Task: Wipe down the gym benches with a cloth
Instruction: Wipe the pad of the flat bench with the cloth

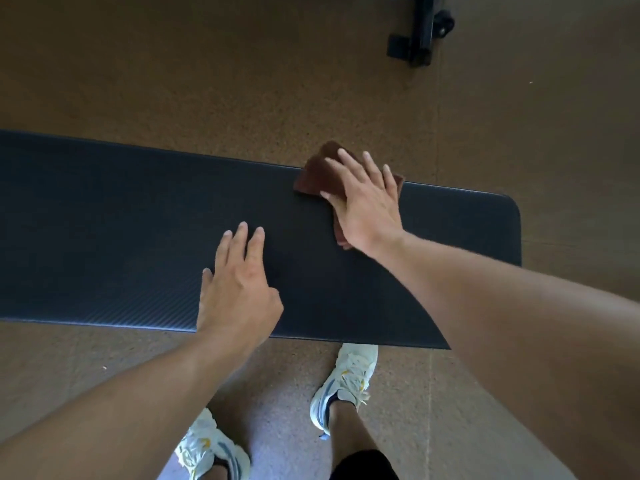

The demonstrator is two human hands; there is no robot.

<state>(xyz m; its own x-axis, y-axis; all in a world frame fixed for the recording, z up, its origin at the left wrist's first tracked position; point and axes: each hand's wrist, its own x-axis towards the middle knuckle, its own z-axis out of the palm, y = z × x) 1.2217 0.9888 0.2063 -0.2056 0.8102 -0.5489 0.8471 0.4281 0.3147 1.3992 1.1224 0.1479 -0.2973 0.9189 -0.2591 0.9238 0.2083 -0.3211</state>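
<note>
Gym, padded black bench [138, 237], speckled rubber floor [207, 81], equipment base [420, 32]

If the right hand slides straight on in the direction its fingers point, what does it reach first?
The right hand, flat on the folded brown cloth, points toward the far edge of the black padded bench. It would likely cross that edge first; beyond lies only brown speckled floor.

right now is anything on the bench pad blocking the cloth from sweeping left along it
Only the left hand, resting flat on the bench pad left of the brown cloth that the right hand presses. Beyond it, the visible pad is bare.
</note>
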